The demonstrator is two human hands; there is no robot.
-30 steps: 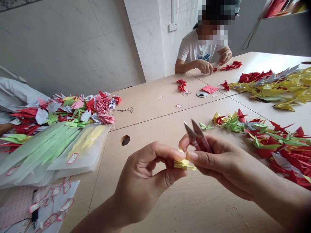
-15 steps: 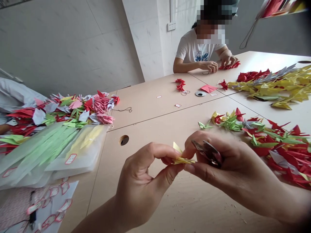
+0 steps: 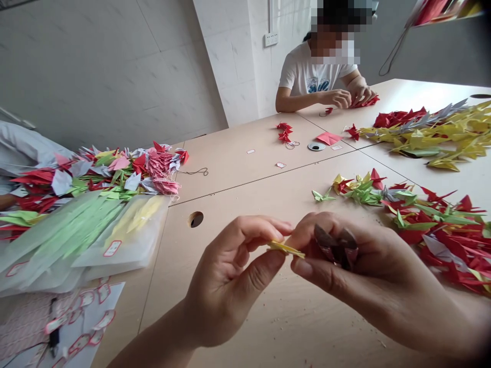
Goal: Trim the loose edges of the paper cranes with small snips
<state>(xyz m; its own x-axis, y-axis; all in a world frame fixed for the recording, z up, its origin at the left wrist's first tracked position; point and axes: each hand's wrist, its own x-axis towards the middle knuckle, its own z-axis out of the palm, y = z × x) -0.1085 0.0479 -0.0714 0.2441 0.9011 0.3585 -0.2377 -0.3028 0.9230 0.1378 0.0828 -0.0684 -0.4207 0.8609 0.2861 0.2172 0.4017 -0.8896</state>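
Observation:
A small folded yellow paper piece [image 3: 286,249] is pinched between the thumb and fingers of my left hand [image 3: 226,276], held above the table. My right hand [image 3: 356,271] is closed beside it, thumb and forefinger at the paper's right tip. Tucked in that same palm is a dark two-bladed tool like thread snips [image 3: 335,246], its pointed blades spread and facing up. My right fingers hide its lower part. To the right of my right hand lies a heap of red, green and white paper cranes [image 3: 441,225].
Across the wooden table [image 3: 230,179] a person [image 3: 314,76] handles red folded paper. Plastic bags [image 3: 126,230] of green and yellow paper lie at left, below a multicoloured crane pile [image 3: 126,166]. Yellow crane strings [image 3: 433,133] lie at far right. A cable hole [image 3: 195,220] opens in the tabletop.
The yellow piece now looks flatter, its upright flap no longer showing. My left forefinger has lifted and stretched out. The blades in my right hand have turned and shifted slightly right.

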